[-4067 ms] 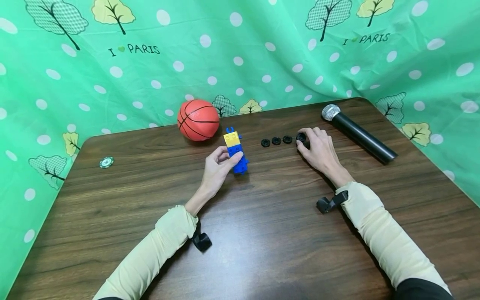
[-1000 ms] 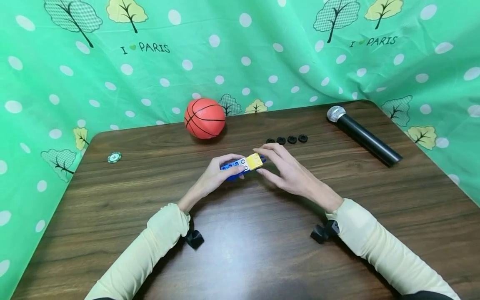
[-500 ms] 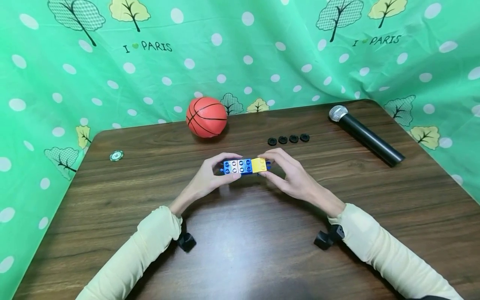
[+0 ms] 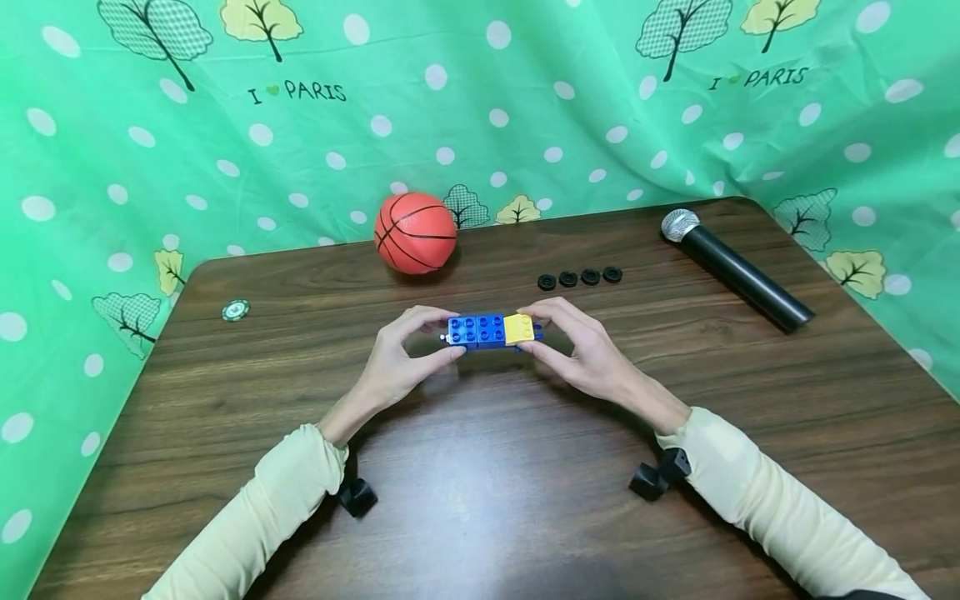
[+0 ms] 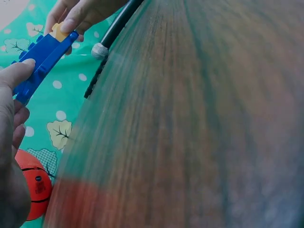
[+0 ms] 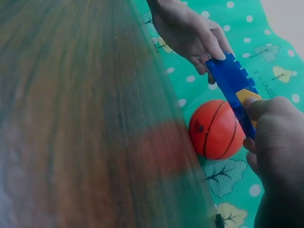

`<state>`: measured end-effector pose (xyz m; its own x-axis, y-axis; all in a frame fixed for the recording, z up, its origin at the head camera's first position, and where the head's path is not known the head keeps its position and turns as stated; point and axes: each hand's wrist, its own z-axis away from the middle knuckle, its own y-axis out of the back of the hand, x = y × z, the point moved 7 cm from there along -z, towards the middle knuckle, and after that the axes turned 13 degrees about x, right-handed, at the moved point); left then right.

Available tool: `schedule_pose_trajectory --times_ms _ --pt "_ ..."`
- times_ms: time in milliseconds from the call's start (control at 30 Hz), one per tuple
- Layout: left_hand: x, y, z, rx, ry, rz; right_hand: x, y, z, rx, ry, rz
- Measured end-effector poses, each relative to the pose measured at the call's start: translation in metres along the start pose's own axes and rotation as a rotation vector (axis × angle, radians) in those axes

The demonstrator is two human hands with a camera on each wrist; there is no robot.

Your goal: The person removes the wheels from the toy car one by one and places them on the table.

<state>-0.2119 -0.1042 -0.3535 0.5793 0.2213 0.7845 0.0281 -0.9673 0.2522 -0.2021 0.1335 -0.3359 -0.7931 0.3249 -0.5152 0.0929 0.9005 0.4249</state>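
A blue toy brick block with a yellow brick at its right end is held level above the dark wooden table. My left hand pinches its left end between thumb and fingers. My right hand pinches the yellow end. The left wrist view has the blue block running up to the right hand. In the right wrist view the blue block spans from the left hand to my right thumb.
An orange toy basketball sits at the table's back edge. A row of small black rings lies behind the hands. A black microphone lies at the back right, a green chip at the left. Green dotted cloth hangs behind.
Four seconds ago the block lay on the table and my right hand was at the black rings. Both hands now hold the block up, turned so its blue studs face up.
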Motion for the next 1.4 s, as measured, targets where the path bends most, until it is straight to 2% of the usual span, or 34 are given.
schedule_pose_trajectory --times_ms 167,467,800,1167,1400 --pt "0.001 0.002 0.0 0.024 -0.048 -0.015 0.001 -0.001 0.0 0.002 -0.008 0.0" --pt "-0.003 0.005 -0.001 0.035 -0.051 -0.039 0.006 -0.007 -0.004 -0.013 -0.031 0.001" --pt "-0.018 0.011 -0.007 0.045 0.003 -0.095 0.02 -0.023 -0.013 -0.052 -0.093 0.017" --pt "-0.034 0.016 -0.013 0.059 0.066 -0.216 0.037 -0.04 -0.023 -0.1 -0.172 0.068" --pt "-0.043 0.019 -0.017 0.031 0.118 -0.275 0.046 -0.052 -0.029 -0.137 -0.2 0.093"
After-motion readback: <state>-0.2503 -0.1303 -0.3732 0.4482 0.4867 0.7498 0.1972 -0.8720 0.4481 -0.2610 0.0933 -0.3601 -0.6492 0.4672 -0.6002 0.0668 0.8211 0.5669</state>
